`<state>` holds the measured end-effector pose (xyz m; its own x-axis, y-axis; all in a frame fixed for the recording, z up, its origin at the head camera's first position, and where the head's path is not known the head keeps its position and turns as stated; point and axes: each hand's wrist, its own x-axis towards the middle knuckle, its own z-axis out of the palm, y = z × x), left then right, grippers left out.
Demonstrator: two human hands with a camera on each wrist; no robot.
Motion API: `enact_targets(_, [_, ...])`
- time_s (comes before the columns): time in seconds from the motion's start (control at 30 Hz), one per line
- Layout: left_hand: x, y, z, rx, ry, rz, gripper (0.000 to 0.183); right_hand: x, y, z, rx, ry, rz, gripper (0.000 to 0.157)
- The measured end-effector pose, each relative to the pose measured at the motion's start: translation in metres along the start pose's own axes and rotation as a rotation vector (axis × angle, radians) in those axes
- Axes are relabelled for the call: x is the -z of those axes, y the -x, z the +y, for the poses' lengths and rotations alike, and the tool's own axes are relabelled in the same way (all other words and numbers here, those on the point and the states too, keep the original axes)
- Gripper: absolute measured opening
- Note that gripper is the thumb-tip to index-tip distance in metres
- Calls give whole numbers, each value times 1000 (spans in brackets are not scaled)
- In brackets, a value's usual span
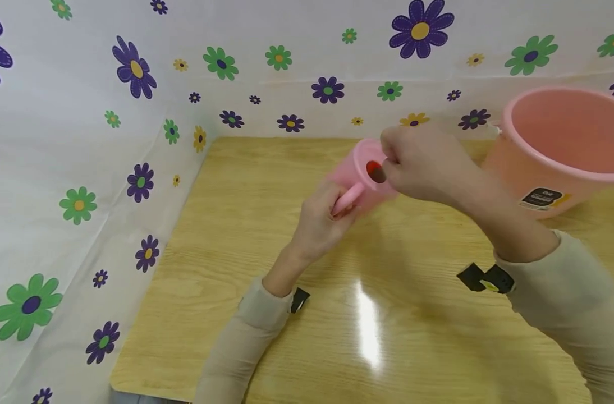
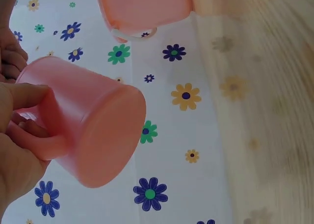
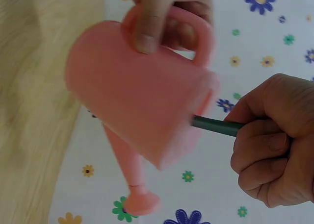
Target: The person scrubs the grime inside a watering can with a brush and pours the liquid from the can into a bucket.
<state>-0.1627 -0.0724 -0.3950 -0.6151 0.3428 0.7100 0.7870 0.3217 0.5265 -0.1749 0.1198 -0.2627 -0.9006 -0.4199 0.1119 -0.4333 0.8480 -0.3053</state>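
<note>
My left hand (image 1: 317, 224) grips the loop handle of a pink watering can (image 1: 344, 171), held tilted above the table. In the right wrist view its spout (image 3: 127, 160) points downward, ending in a wide round rose. The left wrist view shows its flat base (image 2: 115, 136). My right hand (image 1: 423, 163) is at the can's open top. Its curled fingers hold a thin dark green rod (image 3: 216, 126), whose far end enters the can's opening. Inside that opening something red (image 1: 374, 168) shows; the rod's inner end is hidden.
A large pink bucket (image 1: 511, 163) with a dark label stands on the wooden table (image 1: 226, 252) at the right, close to my right forearm. White cloth with printed flowers (image 1: 297, 73) covers the wall behind and the left side.
</note>
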Motion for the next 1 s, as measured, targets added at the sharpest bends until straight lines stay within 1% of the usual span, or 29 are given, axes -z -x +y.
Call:
enact_targets(0.03, [-1,0,0,7,6,8,25,-2,-1,-3,6,25,-3,16])
enact_targets(0.13, [-1,3,0,25,7,29,26,-5,-6,-10,0,54,-53,14])
enact_targets(0.2, [-2,5,0,25,4,35,27,0,-5,-12,-33,59,-79,12])
enact_targets(0.27, [-3,5,1,12,-2,31,28,6,-3,-13,-63,68,-87,11])
enact_targets(0.33, [-5,2,2,4,4,24,26,10,-4,-13,-73,90,-100,13])
enact_targets(0.43, [-9,1,4,15,11,21,26,6,-9,-11,-67,111,-138,16])
enact_targets(0.53, [-13,4,3,34,14,24,26,3,-11,-9,-58,136,-164,18])
enact_targets(0.63, [-14,6,4,19,9,33,27,10,-8,-13,-59,162,-155,18])
enact_targets(0.77, [-13,3,8,-30,-8,50,27,16,-9,-23,-56,181,-155,17])
enact_targets(0.9, [-14,5,8,-37,-9,45,28,14,-15,-23,-60,172,-200,17])
enact_targets(1.0, [-15,6,7,-42,-6,41,30,22,-10,-20,-84,153,-227,20])
